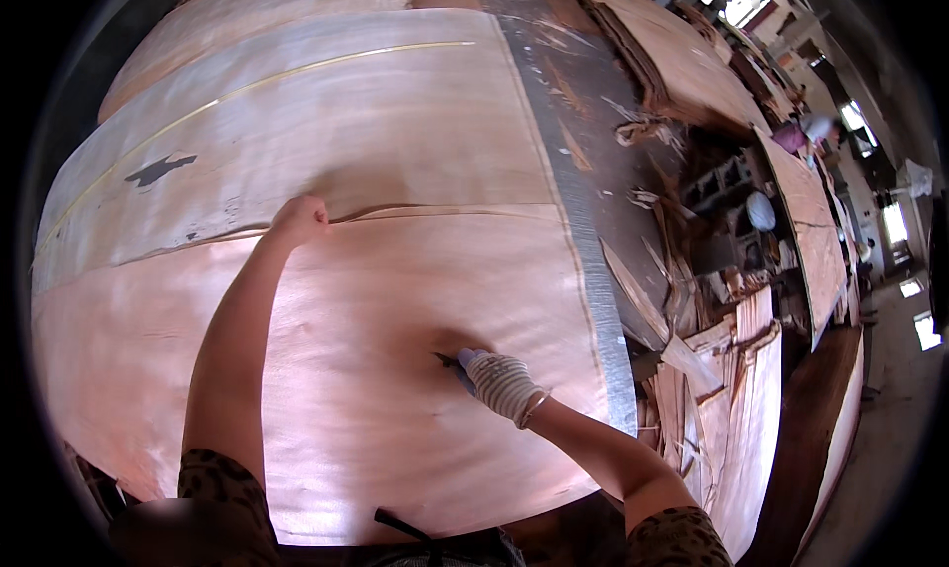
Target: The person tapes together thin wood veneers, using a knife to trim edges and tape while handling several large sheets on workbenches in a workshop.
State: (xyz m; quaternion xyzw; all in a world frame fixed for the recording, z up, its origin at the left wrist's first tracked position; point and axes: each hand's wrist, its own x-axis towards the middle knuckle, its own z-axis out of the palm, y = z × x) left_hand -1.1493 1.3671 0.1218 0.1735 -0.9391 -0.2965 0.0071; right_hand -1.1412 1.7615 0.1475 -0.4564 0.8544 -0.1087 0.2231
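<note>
A pinkish wood veneer sheet covers the near half of the worktable, its wavy far edge lying over a paler veneer sheet. At that edge my bare left hand is closed, pinching the near sheet, which lifts slightly beside it. My right hand, in a white striped glove, is closed around a small dark-bladed knife. The blade points left, just over the near sheet; whether it touches the wood I cannot tell. Most of the knife's handle is hidden in the glove.
A thin yellow strip runs across the paler sheet, near a dark ragged hole. Along the right is the table's grey metal edge. Beyond it lie veneer scraps, stacked sheets and hollow blocks. Another person is far right.
</note>
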